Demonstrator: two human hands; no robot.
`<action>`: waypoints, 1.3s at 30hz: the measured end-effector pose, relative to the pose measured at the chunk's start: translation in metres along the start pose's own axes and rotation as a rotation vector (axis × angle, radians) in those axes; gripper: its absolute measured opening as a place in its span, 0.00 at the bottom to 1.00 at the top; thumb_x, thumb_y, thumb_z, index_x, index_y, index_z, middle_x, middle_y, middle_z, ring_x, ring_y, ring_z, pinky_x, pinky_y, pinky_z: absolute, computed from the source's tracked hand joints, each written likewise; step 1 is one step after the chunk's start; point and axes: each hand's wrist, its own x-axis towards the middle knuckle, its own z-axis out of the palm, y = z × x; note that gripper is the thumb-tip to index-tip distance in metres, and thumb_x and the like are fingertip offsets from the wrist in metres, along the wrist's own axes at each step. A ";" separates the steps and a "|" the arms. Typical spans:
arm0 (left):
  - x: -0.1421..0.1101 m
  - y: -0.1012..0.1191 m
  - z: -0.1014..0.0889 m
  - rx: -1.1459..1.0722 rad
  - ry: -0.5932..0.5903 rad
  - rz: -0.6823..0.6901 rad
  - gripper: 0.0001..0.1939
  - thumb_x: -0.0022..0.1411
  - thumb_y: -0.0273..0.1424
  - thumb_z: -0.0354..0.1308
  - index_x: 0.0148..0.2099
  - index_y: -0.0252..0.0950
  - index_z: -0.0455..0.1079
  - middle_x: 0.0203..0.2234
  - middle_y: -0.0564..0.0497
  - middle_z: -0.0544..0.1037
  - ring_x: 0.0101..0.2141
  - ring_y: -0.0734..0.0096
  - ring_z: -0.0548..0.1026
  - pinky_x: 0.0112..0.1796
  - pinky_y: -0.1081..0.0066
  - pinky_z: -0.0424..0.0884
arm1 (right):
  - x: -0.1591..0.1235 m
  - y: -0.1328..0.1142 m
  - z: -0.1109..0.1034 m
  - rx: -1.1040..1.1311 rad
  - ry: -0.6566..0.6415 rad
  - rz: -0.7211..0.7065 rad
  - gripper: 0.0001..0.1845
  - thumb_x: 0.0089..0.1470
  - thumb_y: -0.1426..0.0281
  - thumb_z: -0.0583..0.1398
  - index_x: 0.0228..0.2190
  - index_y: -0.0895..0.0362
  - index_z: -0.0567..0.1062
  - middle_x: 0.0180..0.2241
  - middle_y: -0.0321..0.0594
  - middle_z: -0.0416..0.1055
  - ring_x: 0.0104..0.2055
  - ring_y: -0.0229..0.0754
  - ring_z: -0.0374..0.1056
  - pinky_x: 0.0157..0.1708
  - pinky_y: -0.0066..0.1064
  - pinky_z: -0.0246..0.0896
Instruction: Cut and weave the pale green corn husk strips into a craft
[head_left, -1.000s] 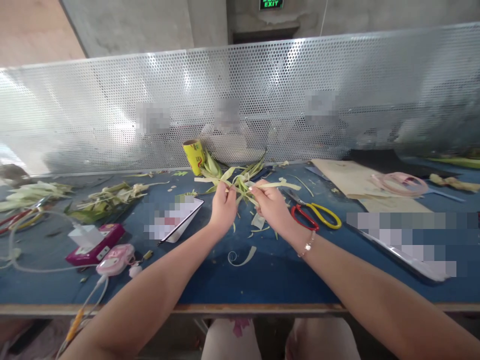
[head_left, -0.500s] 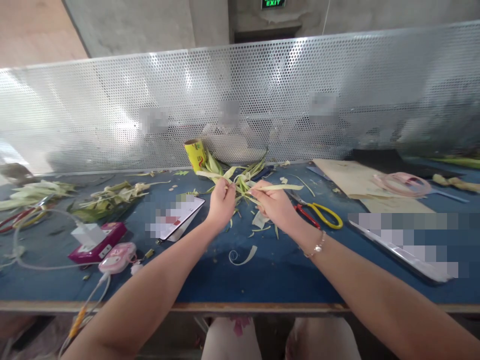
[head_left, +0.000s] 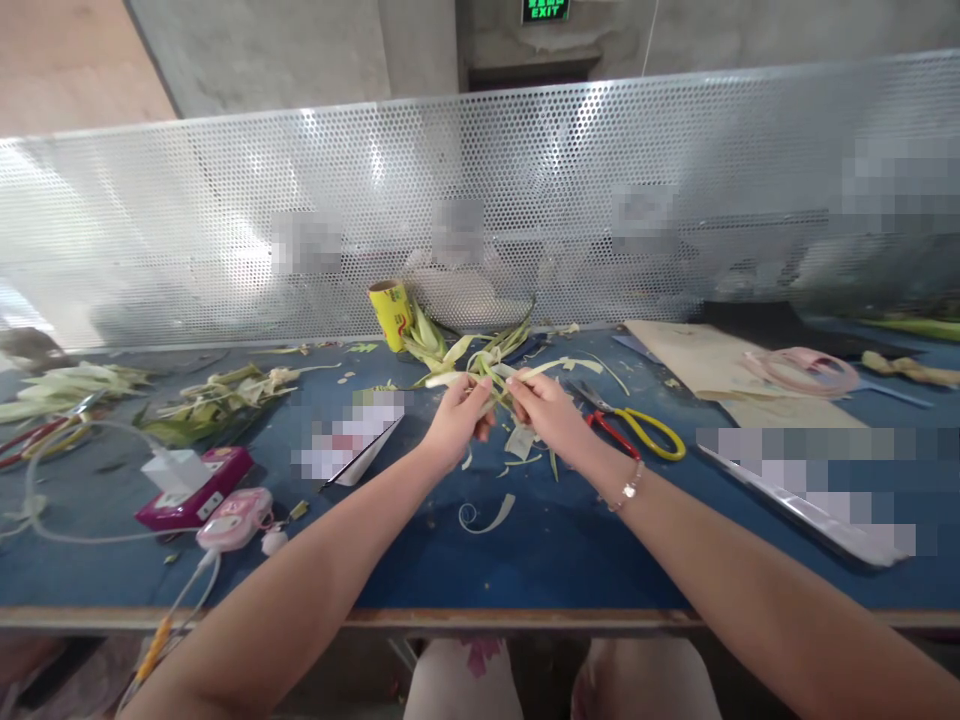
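Pale green corn husk strips [head_left: 491,360] lie bunched and crossed at the middle of the blue table. My left hand [head_left: 459,418] is closed, with thumb and fingers pinched on the strips from the left side. Close beside it, my right hand [head_left: 541,408] pinches them from the right, and one strip's loose end [head_left: 581,366] sticks out past its fingers. The fingertips hide where the strips cross. Scissors [head_left: 651,434] with one yellow and one red handle lie right of my right hand. A curled strip scrap [head_left: 491,518] lies nearer to me.
A yellow cardboard tube [head_left: 391,318] stands behind the strips, by a perforated metal screen [head_left: 225,230]. Phones [head_left: 364,440] lie on both sides. At left are a purple power block [head_left: 217,485], cables and more husks [head_left: 225,400]; at right, brown paper [head_left: 675,350] and a pink coil [head_left: 802,370].
Both hands have drawn closer together. The left fingers have shifted right and slightly down, and the strip end beyond my right hand now bends farther back.
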 end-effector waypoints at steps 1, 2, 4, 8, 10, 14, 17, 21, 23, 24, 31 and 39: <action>0.000 -0.001 0.001 0.007 -0.032 -0.033 0.16 0.61 0.43 0.53 0.30 0.38 0.56 0.15 0.59 0.66 0.12 0.82 0.62 0.16 0.78 0.54 | 0.000 0.001 0.001 -0.031 -0.003 -0.018 0.18 0.56 0.58 0.55 0.19 0.54 0.63 0.15 0.31 0.59 0.18 0.34 0.54 0.21 0.29 0.49; 0.000 -0.002 0.002 0.012 -0.058 -0.057 0.15 0.61 0.43 0.53 0.30 0.37 0.57 0.16 0.57 0.68 0.13 0.81 0.64 0.17 0.77 0.57 | -0.001 0.002 0.002 -0.064 -0.008 -0.033 0.18 0.56 0.59 0.55 0.19 0.54 0.63 0.17 0.32 0.61 0.20 0.35 0.56 0.23 0.30 0.51; 0.000 -0.004 0.003 0.021 -0.064 -0.058 0.14 0.62 0.40 0.52 0.30 0.37 0.58 0.16 0.57 0.69 0.14 0.79 0.67 0.18 0.77 0.61 | -0.001 0.004 0.004 -0.115 -0.014 -0.025 0.16 0.57 0.61 0.54 0.20 0.53 0.63 0.19 0.33 0.63 0.22 0.37 0.59 0.25 0.31 0.53; 0.000 -0.008 0.004 0.088 -0.024 0.045 0.10 0.62 0.37 0.54 0.32 0.37 0.60 0.16 0.58 0.70 0.16 0.76 0.70 0.22 0.74 0.66 | -0.002 0.004 0.008 -0.201 0.014 0.055 0.12 0.58 0.63 0.52 0.24 0.52 0.62 0.21 0.34 0.64 0.23 0.40 0.61 0.25 0.32 0.53; -0.003 -0.008 0.005 0.169 0.015 0.085 0.09 0.61 0.36 0.54 0.32 0.38 0.60 0.16 0.57 0.71 0.17 0.74 0.71 0.23 0.73 0.67 | -0.004 0.001 0.010 -0.257 0.024 0.058 0.11 0.58 0.64 0.51 0.24 0.52 0.59 0.19 0.33 0.62 0.22 0.40 0.60 0.25 0.32 0.51; -0.011 -0.003 0.009 0.388 0.105 0.143 0.12 0.62 0.33 0.52 0.27 0.37 0.58 0.14 0.56 0.70 0.18 0.74 0.71 0.24 0.74 0.65 | -0.010 -0.005 0.012 -0.334 0.005 -0.033 0.11 0.60 0.67 0.48 0.25 0.51 0.55 0.18 0.32 0.59 0.21 0.40 0.58 0.24 0.31 0.48; -0.015 0.001 0.011 0.422 0.071 0.146 0.15 0.65 0.34 0.49 0.24 0.38 0.57 0.10 0.58 0.64 0.14 0.76 0.64 0.23 0.73 0.61 | -0.011 -0.006 0.012 -0.386 0.002 -0.107 0.11 0.60 0.67 0.48 0.25 0.51 0.55 0.18 0.32 0.59 0.22 0.40 0.59 0.25 0.32 0.47; -0.016 0.002 0.012 0.352 0.131 0.134 0.15 0.65 0.33 0.49 0.25 0.38 0.56 0.10 0.58 0.63 0.14 0.79 0.62 0.22 0.74 0.58 | -0.009 -0.004 0.011 -0.375 -0.014 -0.121 0.12 0.60 0.65 0.48 0.25 0.52 0.56 0.18 0.32 0.59 0.21 0.39 0.57 0.24 0.31 0.47; -0.014 0.001 0.011 0.320 0.154 0.124 0.15 0.65 0.32 0.49 0.25 0.37 0.55 0.10 0.58 0.61 0.14 0.79 0.60 0.21 0.75 0.56 | -0.008 -0.004 0.011 -0.339 -0.001 -0.131 0.12 0.59 0.64 0.49 0.24 0.52 0.56 0.18 0.31 0.57 0.22 0.38 0.56 0.24 0.31 0.47; -0.013 0.001 0.011 0.285 0.165 0.117 0.15 0.65 0.32 0.49 0.25 0.38 0.55 0.09 0.59 0.60 0.14 0.79 0.59 0.21 0.75 0.55 | -0.007 -0.006 0.011 -0.313 -0.003 -0.132 0.12 0.58 0.64 0.50 0.24 0.52 0.57 0.18 0.31 0.56 0.22 0.38 0.55 0.24 0.31 0.47; -0.005 -0.005 0.012 -0.076 0.211 0.021 0.15 0.64 0.36 0.52 0.28 0.38 0.54 0.09 0.63 0.54 0.11 0.83 0.53 0.17 0.77 0.47 | -0.009 -0.014 0.016 -0.213 0.020 -0.116 0.11 0.55 0.64 0.51 0.23 0.53 0.59 0.19 0.31 0.55 0.24 0.37 0.54 0.26 0.30 0.48; -0.006 0.003 0.013 -0.111 0.140 0.062 0.15 0.64 0.35 0.53 0.28 0.39 0.51 0.09 0.65 0.50 0.10 0.84 0.50 0.15 0.77 0.45 | -0.004 -0.007 0.015 -0.134 0.120 -0.084 0.12 0.53 0.61 0.54 0.23 0.53 0.62 0.18 0.31 0.56 0.24 0.37 0.54 0.26 0.30 0.48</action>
